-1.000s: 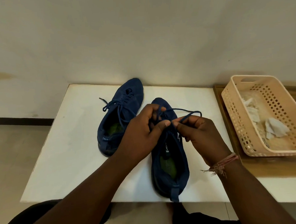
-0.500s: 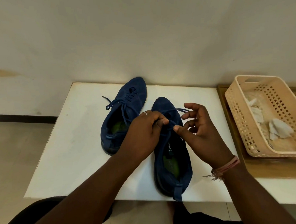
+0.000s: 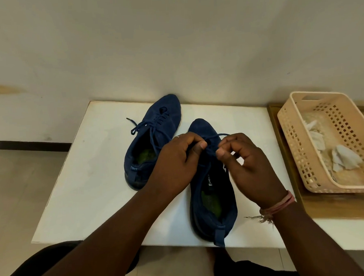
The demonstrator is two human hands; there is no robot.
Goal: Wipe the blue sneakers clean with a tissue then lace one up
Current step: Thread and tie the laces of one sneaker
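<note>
Closing both hands on the lace to tie the nearer sneaker.

My left hand [image 3: 178, 159] pinches the lace [image 3: 213, 137] at the throat, and my right hand [image 3: 246, 159], fingers spread half a second ago, has curled back in to pinch the other strand, so I judge the knot is being drawn up. The sneaker [image 3: 213, 191] lies on the white table [image 3: 95, 184], long axis running away from me, toe toward the wall, heel at the near edge; its mate [image 3: 155, 135] sits just left, already laced.
</note>
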